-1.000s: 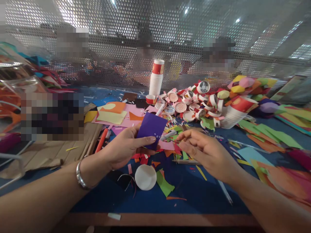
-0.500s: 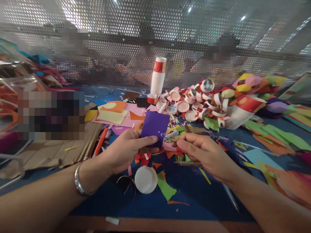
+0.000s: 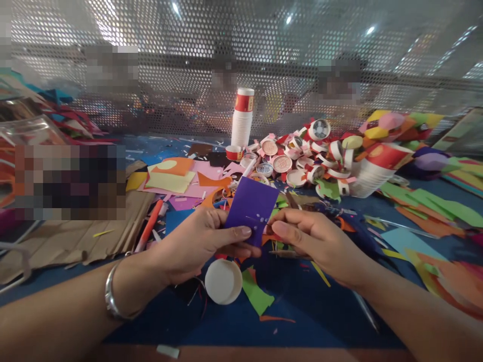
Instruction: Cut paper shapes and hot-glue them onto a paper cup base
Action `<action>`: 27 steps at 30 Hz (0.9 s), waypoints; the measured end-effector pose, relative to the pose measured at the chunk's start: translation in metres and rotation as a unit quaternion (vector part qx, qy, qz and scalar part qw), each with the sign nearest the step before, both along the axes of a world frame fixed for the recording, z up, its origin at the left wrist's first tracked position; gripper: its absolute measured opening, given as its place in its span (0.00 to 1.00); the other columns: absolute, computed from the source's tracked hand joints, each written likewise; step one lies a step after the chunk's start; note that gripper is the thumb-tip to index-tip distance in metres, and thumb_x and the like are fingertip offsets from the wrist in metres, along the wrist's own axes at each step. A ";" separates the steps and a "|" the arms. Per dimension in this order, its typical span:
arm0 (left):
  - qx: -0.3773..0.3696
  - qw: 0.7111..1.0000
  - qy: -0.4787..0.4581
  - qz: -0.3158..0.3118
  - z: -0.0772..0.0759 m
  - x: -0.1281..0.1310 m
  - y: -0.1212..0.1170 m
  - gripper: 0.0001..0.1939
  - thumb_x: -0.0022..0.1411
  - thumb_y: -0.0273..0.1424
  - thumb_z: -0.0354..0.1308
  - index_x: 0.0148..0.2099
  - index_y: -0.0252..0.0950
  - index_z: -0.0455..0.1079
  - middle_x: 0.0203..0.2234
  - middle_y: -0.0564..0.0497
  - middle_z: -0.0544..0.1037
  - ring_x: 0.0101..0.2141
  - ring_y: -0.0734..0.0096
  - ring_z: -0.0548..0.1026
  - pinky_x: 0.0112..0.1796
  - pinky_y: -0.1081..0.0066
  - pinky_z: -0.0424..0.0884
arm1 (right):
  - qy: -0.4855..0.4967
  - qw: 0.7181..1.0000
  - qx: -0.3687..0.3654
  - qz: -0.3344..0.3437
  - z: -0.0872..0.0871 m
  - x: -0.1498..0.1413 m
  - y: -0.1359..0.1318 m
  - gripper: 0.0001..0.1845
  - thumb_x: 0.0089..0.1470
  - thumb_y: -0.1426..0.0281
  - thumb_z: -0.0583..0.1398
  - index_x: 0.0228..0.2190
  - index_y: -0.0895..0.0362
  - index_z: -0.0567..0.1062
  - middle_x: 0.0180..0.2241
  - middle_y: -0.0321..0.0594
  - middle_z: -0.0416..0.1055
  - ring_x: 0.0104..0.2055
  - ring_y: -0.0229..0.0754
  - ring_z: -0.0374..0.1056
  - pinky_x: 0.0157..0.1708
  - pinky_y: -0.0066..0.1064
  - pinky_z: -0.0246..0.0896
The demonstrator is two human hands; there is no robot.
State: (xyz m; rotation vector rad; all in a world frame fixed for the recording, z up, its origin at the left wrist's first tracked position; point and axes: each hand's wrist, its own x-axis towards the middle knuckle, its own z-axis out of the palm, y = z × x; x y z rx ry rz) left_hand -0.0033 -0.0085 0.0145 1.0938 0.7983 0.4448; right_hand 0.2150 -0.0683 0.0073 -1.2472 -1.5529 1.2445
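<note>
My left hand (image 3: 206, 234) pinches a purple sheet of paper (image 3: 252, 201) near its lower edge, thumb on the front and fingers behind. Small pale marks or bits show on the lower right of the sheet. Close to that edge, my right hand (image 3: 315, 239) is closed in a pinch on a thin dark tool, mostly hidden by the fingers; its exact kind is unclear. Below the hands sits a white round cup piece (image 3: 223, 281), beside a green paper scrap (image 3: 257, 291).
A stack of paper cups (image 3: 242, 125) stands at the back, and another cup stack (image 3: 373, 171) leans at right. Between them is a pile of cut cup pieces (image 3: 283, 163). Cardboard (image 3: 116, 236) and an orange-red marker (image 3: 151, 223) lie left. A perforated screen (image 3: 169, 90) rises behind.
The purple sheet has moved slightly right and down, and is tilted more. My right hand stays pinched at its lower right edge. The view has shifted a little.
</note>
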 end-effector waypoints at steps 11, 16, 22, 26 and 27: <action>0.023 1.000 0.008 -0.011 -0.001 0.001 -0.003 0.08 0.60 0.33 0.68 0.39 0.33 0.82 0.31 0.43 0.86 0.29 0.72 0.82 0.34 0.78 0.76 | 0.009 0.999 -0.033 0.000 -0.005 -0.001 -0.006 0.20 0.63 0.51 0.58 0.34 0.56 0.72 0.23 0.30 0.55 0.21 0.31 0.49 0.17 0.25 0.41; 0.016 1.000 -0.001 -0.007 -0.001 -0.001 -0.005 0.06 0.59 0.31 0.68 0.37 0.34 0.82 0.30 0.44 0.86 0.29 0.73 0.82 0.34 0.78 0.76 | 0.029 0.999 -0.033 -0.006 -0.004 -0.003 -0.010 0.19 0.62 0.52 0.60 0.32 0.56 0.70 0.25 0.33 0.59 0.23 0.33 0.54 0.21 0.25 0.49; -0.013 1.000 -0.004 0.003 0.001 0.000 -0.006 0.05 0.60 0.29 0.67 0.38 0.32 0.81 0.30 0.44 0.85 0.29 0.73 0.82 0.34 0.80 0.76 | 0.037 0.999 -0.023 -0.007 -0.008 -0.001 -0.010 0.20 0.62 0.52 0.60 0.32 0.56 0.69 0.23 0.30 0.54 0.22 0.31 0.47 0.18 0.25 0.39; -0.030 0.999 -0.025 0.005 0.003 0.001 -0.006 0.04 0.61 0.27 0.66 0.38 0.32 0.80 0.31 0.45 0.85 0.29 0.74 0.83 0.34 0.81 0.76 | 0.043 0.999 -0.016 0.002 -0.010 0.000 -0.010 0.20 0.63 0.52 0.59 0.31 0.56 0.68 0.22 0.27 0.50 0.21 0.30 0.43 0.18 0.25 0.36; -0.028 0.999 -0.027 0.002 0.002 0.001 -0.006 0.04 0.61 0.27 0.66 0.38 0.32 0.80 0.31 0.45 0.85 0.29 0.74 0.83 0.35 0.81 0.76 | 0.048 0.999 -0.015 0.005 -0.010 0.000 -0.010 0.20 0.63 0.52 0.59 0.31 0.56 0.67 0.22 0.27 0.49 0.21 0.30 0.43 0.18 0.25 0.36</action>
